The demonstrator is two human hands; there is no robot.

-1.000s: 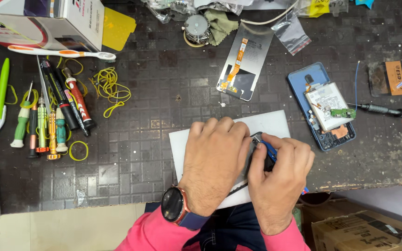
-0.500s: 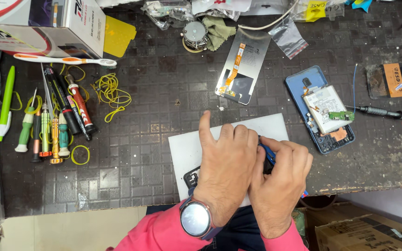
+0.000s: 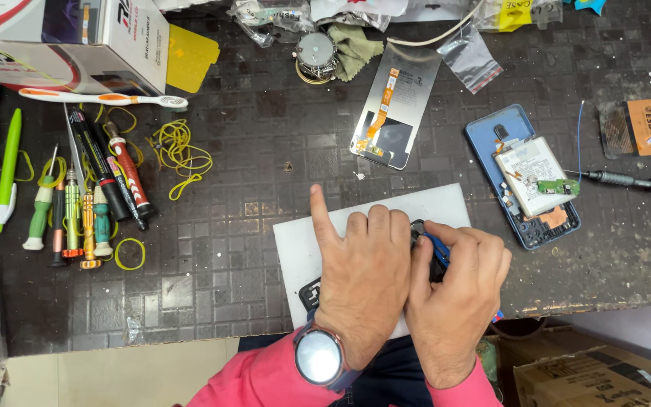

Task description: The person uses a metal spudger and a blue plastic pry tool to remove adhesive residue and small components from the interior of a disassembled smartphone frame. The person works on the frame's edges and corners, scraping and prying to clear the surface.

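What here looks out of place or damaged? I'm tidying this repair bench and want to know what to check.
The blue phone at the right lies opened, its back off and a small green board loose on its battery. A toothbrush lies among the screwdrivers, and yellow rubber bands are scattered. Both hands, left hand and right hand, cover a dark device.

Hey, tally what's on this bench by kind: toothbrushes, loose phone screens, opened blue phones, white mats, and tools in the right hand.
Toothbrush: 1
Loose phone screen: 1
Opened blue phone: 1
White mat: 1
Blue-handled tool in the right hand: 1
Total: 5
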